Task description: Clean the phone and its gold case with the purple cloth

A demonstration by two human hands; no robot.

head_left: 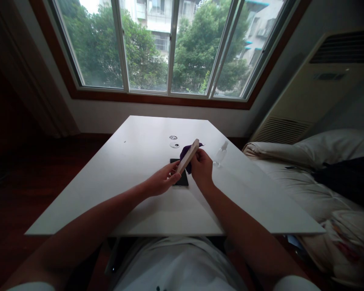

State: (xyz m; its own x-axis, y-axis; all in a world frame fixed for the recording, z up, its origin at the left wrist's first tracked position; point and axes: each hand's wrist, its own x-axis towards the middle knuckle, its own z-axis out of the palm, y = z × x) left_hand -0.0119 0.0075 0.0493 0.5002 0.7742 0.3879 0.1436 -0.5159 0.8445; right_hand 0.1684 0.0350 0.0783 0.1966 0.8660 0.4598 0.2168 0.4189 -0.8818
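Over the middle of the white table (124,161), my left hand (162,180) grips the lower end of a pale, flat, rectangular thing that looks like a phone case (188,157), tilted with its edge towards me. My right hand (202,167) is closed on a dark purple cloth (185,150), which is bunched against the case. Part of the cloth is hidden behind the case and the fingers. Beneath both hands, a black phone (182,180) lies flat on the table, partly covered from view. To the right of my right hand stands a clear spray bottle (221,155).
Two small round fittings (174,141) show on the tabletop beyond the hands. A wide window (170,48) is behind the table. At the right are a cushioned seat (269,169) with dark fabric (348,178) on it and a tall air conditioner (318,85).
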